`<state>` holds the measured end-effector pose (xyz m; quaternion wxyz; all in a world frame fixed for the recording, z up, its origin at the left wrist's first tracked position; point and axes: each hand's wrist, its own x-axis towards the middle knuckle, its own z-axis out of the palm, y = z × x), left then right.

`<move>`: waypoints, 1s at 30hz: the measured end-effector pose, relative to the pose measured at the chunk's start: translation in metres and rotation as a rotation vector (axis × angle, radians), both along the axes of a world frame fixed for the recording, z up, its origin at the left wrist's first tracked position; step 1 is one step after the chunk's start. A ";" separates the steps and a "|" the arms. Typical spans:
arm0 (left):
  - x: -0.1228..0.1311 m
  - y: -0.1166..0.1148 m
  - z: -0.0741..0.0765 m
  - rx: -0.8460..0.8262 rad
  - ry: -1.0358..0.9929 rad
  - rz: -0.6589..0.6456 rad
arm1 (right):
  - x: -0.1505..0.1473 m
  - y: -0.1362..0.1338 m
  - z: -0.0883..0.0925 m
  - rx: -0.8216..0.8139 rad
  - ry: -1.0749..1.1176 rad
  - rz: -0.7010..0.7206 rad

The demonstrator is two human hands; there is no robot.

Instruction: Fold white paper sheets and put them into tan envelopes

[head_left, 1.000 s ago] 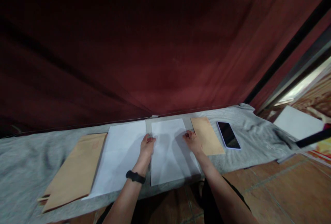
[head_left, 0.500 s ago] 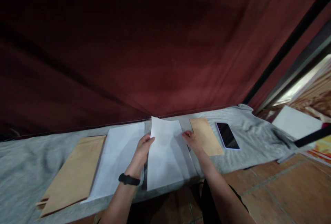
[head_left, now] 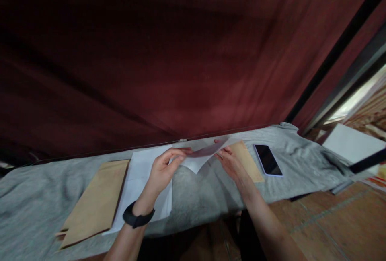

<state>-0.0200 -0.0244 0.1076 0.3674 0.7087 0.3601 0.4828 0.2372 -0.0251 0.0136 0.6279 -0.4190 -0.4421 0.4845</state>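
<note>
The white sheet (head_left: 197,163), raised and bowed to the left of the phone (head_left: 267,160), should be feather-light and floppy, smooth enough to slide yet quick to crease or tear; opposite edges, pinched lightly, look the best hold. The left hand (head_left: 164,168), on the sheet's side away from the phone, pinches it between thumb and fingers; the right hand (head_left: 231,165), nearer the phone, has its fingers spread loosely at the other end (whether they truly grip, I cannot tell). Just left of the phone lies a brown envelope (head_left: 249,165); farther left are white papers (head_left: 141,168), then brown envelopes (head_left: 98,196). All lie on a soft, wrinkled grey cloth (head_left: 205,200), the phone too. Beyond the phone hangs a dark red curtain (head_left: 187,72); below it shows a tiled floor (head_left: 328,220).
</note>
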 end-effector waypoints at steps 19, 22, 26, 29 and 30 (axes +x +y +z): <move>-0.053 -0.044 -0.073 0.377 0.446 0.036 | 0.044 -0.065 0.015 0.084 -0.598 0.331; -0.055 -0.051 -0.084 0.333 0.498 -0.022 | 0.048 -0.071 0.005 0.045 -0.617 0.432; -0.052 -0.053 -0.089 0.361 0.537 -0.010 | 0.048 -0.073 0.006 0.048 -0.585 0.377; -0.048 -0.050 -0.082 0.403 0.493 0.066 | 0.047 -0.071 0.017 0.098 -0.503 0.236; -0.046 -0.049 -0.077 0.400 0.458 0.089 | 0.047 -0.070 0.021 0.115 -0.468 0.183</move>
